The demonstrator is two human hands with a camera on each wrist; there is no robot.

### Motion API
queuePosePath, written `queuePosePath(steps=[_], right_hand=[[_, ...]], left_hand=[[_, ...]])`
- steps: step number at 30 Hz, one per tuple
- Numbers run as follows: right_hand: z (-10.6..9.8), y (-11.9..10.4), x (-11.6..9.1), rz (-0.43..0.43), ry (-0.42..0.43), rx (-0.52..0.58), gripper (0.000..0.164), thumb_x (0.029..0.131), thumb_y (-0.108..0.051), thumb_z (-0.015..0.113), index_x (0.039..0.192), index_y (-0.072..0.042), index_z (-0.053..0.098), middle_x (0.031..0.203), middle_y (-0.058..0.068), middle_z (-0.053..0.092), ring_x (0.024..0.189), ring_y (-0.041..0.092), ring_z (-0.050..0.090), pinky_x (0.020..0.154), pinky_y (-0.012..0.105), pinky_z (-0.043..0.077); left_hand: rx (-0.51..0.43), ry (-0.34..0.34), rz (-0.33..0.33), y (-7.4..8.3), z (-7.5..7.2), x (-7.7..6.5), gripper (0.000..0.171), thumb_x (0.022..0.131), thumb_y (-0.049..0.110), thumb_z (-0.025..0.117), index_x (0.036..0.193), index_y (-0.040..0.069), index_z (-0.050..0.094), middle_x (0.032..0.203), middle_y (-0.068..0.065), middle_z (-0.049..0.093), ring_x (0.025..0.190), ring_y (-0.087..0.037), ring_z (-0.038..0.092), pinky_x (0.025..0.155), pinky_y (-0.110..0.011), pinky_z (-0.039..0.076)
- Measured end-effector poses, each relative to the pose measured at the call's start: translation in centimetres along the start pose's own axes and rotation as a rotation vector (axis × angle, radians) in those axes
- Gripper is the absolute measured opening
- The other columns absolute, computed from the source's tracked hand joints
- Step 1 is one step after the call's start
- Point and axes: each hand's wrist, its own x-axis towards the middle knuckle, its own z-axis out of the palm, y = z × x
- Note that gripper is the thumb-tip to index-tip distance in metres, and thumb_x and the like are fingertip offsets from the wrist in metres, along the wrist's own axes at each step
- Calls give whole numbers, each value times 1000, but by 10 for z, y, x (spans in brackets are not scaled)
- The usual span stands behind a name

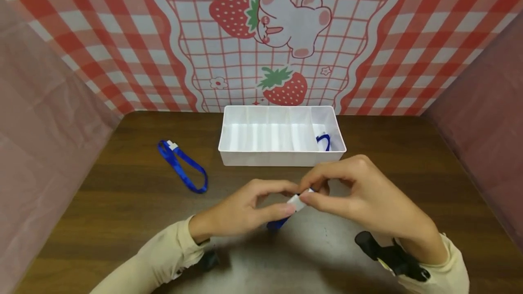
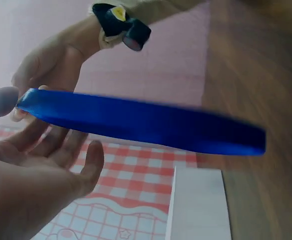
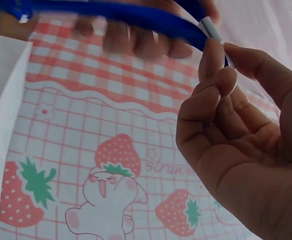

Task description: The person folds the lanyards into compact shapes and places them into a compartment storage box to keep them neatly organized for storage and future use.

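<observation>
Both hands meet over the table at the white plastic clip (image 1: 297,203) of a blue lanyard (image 1: 276,224). My left hand (image 1: 245,208) pinches the clip's near-left end between thumb and fingers. At its far-right end, my right hand (image 1: 363,194) pinches it with thumb and forefinger. The lanyard's flat blue strap (image 2: 150,122) stretches away from the fingers in the left wrist view. In the right wrist view the pale clip (image 3: 210,29) shows just beyond the fingertips. Fingers cover part of the clip.
Behind the hands stands a white divided box (image 1: 282,159); its rightmost compartment holds a blue loop (image 1: 324,138). Another blue lanyard (image 1: 184,171) with a white clip lies on the brown table (image 1: 122,221) at left. A red checked cloth (image 1: 135,49) hangs behind.
</observation>
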Motion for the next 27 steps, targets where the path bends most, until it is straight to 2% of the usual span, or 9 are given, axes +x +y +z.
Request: queuePosePath(steps=[2, 5, 7, 9, 14, 19, 22, 24, 27], right_hand=[[-2, -2, 2, -3, 2, 18, 26, 89, -2, 74, 99, -26, 72, 83, -16, 69, 73, 6, 62, 63, 23, 51], [-4, -2, 2, -10, 18, 36, 26, 88, 1, 73, 99, -22, 73, 84, -12, 70, 73, 8, 63, 64, 24, 51], [-5, -2, 1, 5, 29, 38, 27, 87, 2, 74, 98, -22, 73, 85, -11, 70, 74, 9, 63, 65, 23, 52], [-6, -1, 1, 21, 36, 40, 28, 86, 3, 75, 98, -22, 74, 85, -10, 70, 74, 10, 63, 65, 24, 52], [-6, 0, 1, 58, 40, 34, 29, 86, 3, 75, 98, -24, 73, 84, -12, 69, 73, 10, 63, 65, 24, 51], [-6, 0, 2, 68, 60, 9, 29, 86, 2, 75, 97, -24, 73, 84, -12, 68, 72, 9, 60, 63, 23, 50], [-5, 1, 3, 84, 63, -14, 27, 86, 1, 75, 95, -24, 73, 83, -13, 67, 72, 9, 60, 63, 23, 50], [-5, 1, 3, 84, 65, -30, 27, 86, 0, 75, 95, -25, 73, 83, -13, 67, 72, 8, 60, 64, 23, 50], [-5, 2, 3, 85, 73, -54, 27, 86, 0, 75, 94, -25, 73, 82, -14, 67, 72, 7, 60, 65, 22, 50]], left_hand=[[-113, -33, -16, 0, 0, 0, 26, 104, 8, 50, 125, -1, 61, 117, -13, 68, 114, -21, 61, 102, -40, 46], [-248, -53, -20, 1, 1, -1, 22, 105, 4, 46, 120, -6, 59, 104, -21, 69, 101, -28, 66, 94, -46, 51], [-292, -50, -32, 2, 0, -2, 21, 105, 2, 46, 119, -8, 58, 96, -25, 67, 89, -29, 68, 85, -48, 55], [-296, -42, -46, 3, 0, -3, 20, 104, 1, 46, 118, -9, 57, 92, -26, 65, 79, -27, 67, 74, -45, 57], [-153, -5, -55, 5, 0, -4, 17, 104, 3, 49, 116, -4, 59, 84, -17, 63, 66, -15, 62, 56, -36, 54], [136, 53, 14, 8, 4, -5, 14, 103, 8, 54, 114, 5, 61, 77, -1, 57, 63, -2, 54, 53, -24, 50], [288, 89, 48, 10, 6, -5, 12, 103, 10, 54, 113, 8, 62, 77, 3, 54, 65, 0, 50, 56, -18, 46], [343, 108, 60, 11, 6, -6, 14, 104, 12, 53, 114, 8, 62, 80, 4, 55, 68, 0, 49, 58, -18, 45], [362, 139, 57, 13, 6, -6, 16, 104, 12, 53, 116, 8, 62, 83, 4, 58, 68, 0, 48, 58, -18, 45]])
